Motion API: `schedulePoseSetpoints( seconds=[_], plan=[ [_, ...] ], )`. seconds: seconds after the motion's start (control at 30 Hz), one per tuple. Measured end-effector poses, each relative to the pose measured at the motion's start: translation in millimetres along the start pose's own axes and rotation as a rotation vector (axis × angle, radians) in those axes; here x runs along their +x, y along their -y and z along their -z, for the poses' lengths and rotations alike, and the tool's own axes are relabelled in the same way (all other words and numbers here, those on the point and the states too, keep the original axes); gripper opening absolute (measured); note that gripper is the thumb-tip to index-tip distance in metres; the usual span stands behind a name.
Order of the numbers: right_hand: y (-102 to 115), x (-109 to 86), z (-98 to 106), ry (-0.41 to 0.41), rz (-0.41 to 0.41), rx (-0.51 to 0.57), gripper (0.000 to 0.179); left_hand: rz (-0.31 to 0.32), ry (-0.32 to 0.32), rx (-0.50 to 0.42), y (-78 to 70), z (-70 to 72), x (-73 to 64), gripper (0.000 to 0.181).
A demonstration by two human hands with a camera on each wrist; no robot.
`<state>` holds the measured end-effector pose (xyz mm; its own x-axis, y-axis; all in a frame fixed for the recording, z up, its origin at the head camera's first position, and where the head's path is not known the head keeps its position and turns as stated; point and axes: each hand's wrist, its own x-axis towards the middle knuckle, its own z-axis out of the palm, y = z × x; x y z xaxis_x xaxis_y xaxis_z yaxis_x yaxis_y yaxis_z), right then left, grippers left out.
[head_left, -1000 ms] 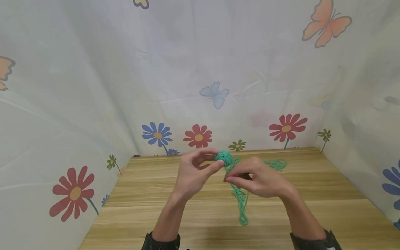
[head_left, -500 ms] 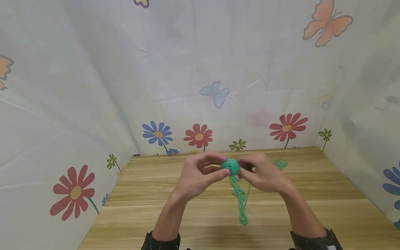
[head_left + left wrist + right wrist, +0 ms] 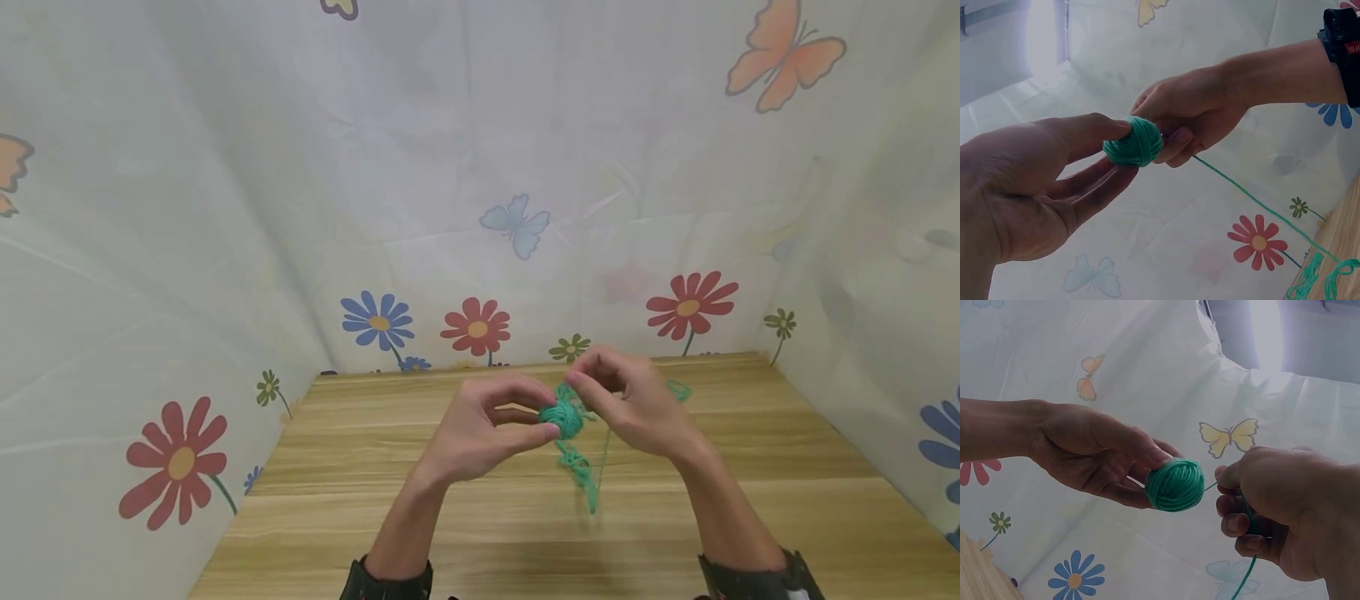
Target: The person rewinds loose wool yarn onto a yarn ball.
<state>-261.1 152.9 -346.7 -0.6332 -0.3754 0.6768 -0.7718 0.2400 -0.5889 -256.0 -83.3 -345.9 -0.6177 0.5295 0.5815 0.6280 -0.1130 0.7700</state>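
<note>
Right wrist view: the ball of green yarn (image 3: 1175,485) sits at the fingertips of the left hand (image 3: 1094,447), which pinches it between thumb and fingers on its left side. The right hand (image 3: 1272,512) is just beside the ball but apart from it, its fingers curled round a single yarn strand (image 3: 1210,487) that spans the short gap to the ball. That gap seems the relation that counts: from the right hand, the ball lies to the left and, in the head view, slightly nearer the person. The left hand is the closer, touching it. The ball is nearly round, with no clear long axis. Nearer the person than the ball is a loose yarn tangle (image 3: 577,467), whether hanging or lying I cannot tell; well right of the ball, a yarn loop (image 3: 678,390) lies on the wooden tabletop (image 3: 360,533).
</note>
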Motion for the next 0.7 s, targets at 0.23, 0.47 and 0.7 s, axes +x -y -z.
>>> schedulePoseSetpoints(
  seconds=[0.23, 0.47, 0.7],
  plan=[
    [3.1, 0.6, 4.3, -0.121, 0.058, 0.033, 0.01, -0.004, 0.009, 0.05, 11.8, 2.0, -0.7, 0.025],
    [4.1, 0.0, 6.1, -0.157, 0.084, 0.027, 0.012, 0.022, -0.04, 0.06, 12.5, 1.8, 0.1, 0.025],
    [2.7, -0.8, 3.9, -0.052, 0.202, 0.065, 0.028, 0.044, -0.121, 0.079, 14.8, 2.6, 1.6, 0.025]
  ],
)
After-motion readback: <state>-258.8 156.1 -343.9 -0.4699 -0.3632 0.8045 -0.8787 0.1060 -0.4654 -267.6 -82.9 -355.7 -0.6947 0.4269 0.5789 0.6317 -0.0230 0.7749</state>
